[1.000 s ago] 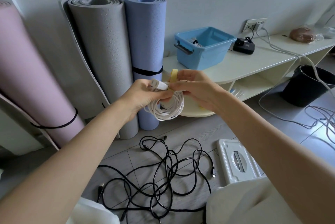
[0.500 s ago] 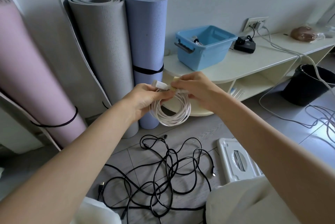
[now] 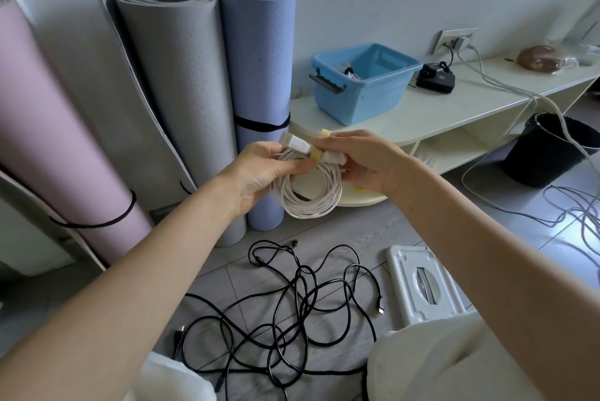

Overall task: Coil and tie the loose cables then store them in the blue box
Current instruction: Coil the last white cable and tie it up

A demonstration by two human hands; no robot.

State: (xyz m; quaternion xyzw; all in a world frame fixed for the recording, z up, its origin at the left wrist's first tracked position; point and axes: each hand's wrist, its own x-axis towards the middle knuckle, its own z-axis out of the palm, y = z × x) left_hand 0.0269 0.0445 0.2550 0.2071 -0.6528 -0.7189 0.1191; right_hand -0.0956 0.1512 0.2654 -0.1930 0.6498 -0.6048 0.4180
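A pink rolled foam mat (image 3: pixel 48 127) leans against the wall at far left, bound by a thin black cord, with a grey rolled mat (image 3: pixel 181 102) and a lavender-blue rolled mat (image 3: pixel 259 76) standing upright beside it; the blue one wears a black strap. To their right runs a low cream-white shelf unit (image 3: pixel 431 111) with open compartments beneath its top. A black round bin (image 3: pixel 552 150) stands on the floor at the shelf's right end, with grey cables trailing down past it from a wall socket (image 3: pixel 456 40).

On the shelf top sits the blue plastic box with dark handles (image 3: pixel 363 85), already holding some bundled cable at its left end. Just right of it lies a small black adapter (image 3: pixel 435 77), and farther right a brown wrapped bundle (image 3: pixel 540 58).

On the grey floor tiles below the hands sprawls a loose tangle of black cable (image 3: pixel 292 313), uncoiled. Right of it lies a white plastic stand (image 3: pixel 425 283).

In front of the shelf's rounded end, held in the air, hangs the coiled white cable (image 3: pixel 308 189). The left hand (image 3: pixel 259 173) grips the top of the coil, fingers curled round the strands near a white plug. The right hand (image 3: pixel 363 160) pinches a yellow tie strap (image 3: pixel 319 150) that wraps over the top of the coil.
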